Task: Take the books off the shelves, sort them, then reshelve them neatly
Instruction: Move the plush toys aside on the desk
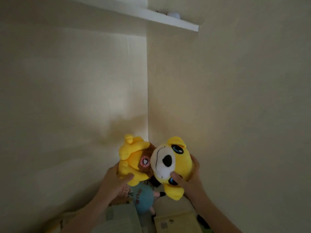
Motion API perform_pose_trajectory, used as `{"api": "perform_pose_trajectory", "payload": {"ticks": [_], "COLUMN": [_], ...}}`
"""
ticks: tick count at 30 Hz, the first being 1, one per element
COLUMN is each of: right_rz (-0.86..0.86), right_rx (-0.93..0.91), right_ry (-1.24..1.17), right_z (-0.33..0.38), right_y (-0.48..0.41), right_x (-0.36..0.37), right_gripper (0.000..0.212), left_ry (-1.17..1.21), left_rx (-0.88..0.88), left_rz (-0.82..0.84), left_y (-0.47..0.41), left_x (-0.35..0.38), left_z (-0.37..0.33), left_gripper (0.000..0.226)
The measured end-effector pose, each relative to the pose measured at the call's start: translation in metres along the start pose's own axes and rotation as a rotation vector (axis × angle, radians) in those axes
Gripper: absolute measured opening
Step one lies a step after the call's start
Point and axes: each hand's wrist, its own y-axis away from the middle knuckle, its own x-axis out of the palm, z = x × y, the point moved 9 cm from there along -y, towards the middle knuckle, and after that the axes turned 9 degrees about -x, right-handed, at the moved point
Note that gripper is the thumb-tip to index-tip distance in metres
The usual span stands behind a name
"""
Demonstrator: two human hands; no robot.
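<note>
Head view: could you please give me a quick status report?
Both busy: left hand grips yellow plush dog by body, right hand by head. No book in hand. Below, blue plush toy; white shelf high above.

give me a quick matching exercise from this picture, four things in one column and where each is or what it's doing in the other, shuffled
Column A
1. left hand
2. right hand
3. white shelf
4. blue plush toy

Column B
a. high on the wall, at the top of the view
b. grips the head of the yellow plush dog
c. lies below the dog, between the two forearms
d. grips the dog's body

Pairs: 1-d, 2-b, 3-a, 4-c
</note>
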Motion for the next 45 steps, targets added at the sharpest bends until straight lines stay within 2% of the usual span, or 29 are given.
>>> {"api": "perform_pose_trajectory", "payload": {"ticks": [1,3,5,7,8,11,15,19,22,25,28,30,32,34,36,38,39,40,42,45], "right_rz": [0.033,0.141,0.288,0.371,0.386,0.379,0.396,0.279,0.221,0.211,0.161,0.166,0.158,0.233,0.356,0.447,0.468,0.485,0.496,0.490], "right_rx": [0.037,0.149,0.178,0.196,0.207,0.198,0.191,0.281,0.356,0.355,0.326,0.259,0.198,0.243,0.403,0.634,0.674,0.662,0.635,0.639], "right_ry": [0.133,0.330,0.288,0.221,0.216,0.210,0.254,0.380,0.390,0.351,0.341,0.336,0.223,0.183,0.051,-0.126,-0.148,-0.126,-0.078,-0.078], "right_z": [-0.014,-0.049,-0.077,-0.096,-0.102,-0.110,-0.112,-0.132,-0.139,-0.137,-0.124,-0.108,-0.090,-0.085,-0.090,-0.092,-0.092,-0.091,-0.088,-0.085], "right_y": [-0.007,-0.010,-0.004,0.005,0.008,0.011,0.008,0.006,0.012,0.024,0.043,0.064,0.089,0.120,0.150,0.175,0.179,0.179,0.176,0.177], "right_x": [0.010,0.031,0.058,0.074,0.076,0.069,0.062,0.040,0.028,0.029,0.031,0.042,0.062,0.089,0.119,0.141,0.145,0.144,0.142,0.138], "right_gripper": [0.135,0.130,0.127,0.123,0.114,0.095,0.087,0.077,0.072,0.076,0.078,0.065,0.056,0.052,0.064,0.052,0.046,0.040,0.027,0.009], "left_ry": [-0.063,-0.224,-0.228,-0.288,-0.358,-0.391,-0.264,-0.240,-0.216,-0.184,-0.204,-0.206,-0.159,-0.121,-0.263,-0.395,-0.462,-0.547,-0.809,-0.897], "left_rx": [-0.022,-0.111,-0.107,-0.096,-0.092,-0.105,-0.099,-0.041,-0.022,0.009,0.006,-0.005,-0.077,-0.129,-0.100,-0.056,-0.068,-0.101,-0.054,0.017], "left_rz": [-0.027,-0.074,-0.050,0.010,0.049,0.104,0.137,0.249,0.310,0.274,0.213,0.148,0.082,0.050,0.050,0.044,0.050,0.056,-0.004,-0.018], "left_y": [-0.008,-0.018,-0.021,-0.021,-0.019,-0.018,-0.010,-0.007,-0.009,-0.004,0.007,0.024,0.044,0.069,0.089,0.108,0.115,0.121,0.133,0.139], "left_x": [-0.004,-0.009,-0.005,0.006,0.012,0.020,0.032,0.061,0.080,0.075,0.048,0.022,-0.007,-0.027,-0.033,-0.031,-0.027,-0.022,-0.018,-0.019], "left_z": [0.009,0.037,0.056,0.074,0.079,0.089,0.074,0.062,0.064,0.067,0.089,0.106,0.136,0.158,0.177,0.184,0.193,0.203,0.217,0.229], "left_gripper": [0.122,0.101,0.074,0.064,0.061,0.054,0.058,0.063,0.067,0.060,0.037,0.040,0.042,0.039,0.043,0.044,0.040,0.035,0.047,0.050]}}
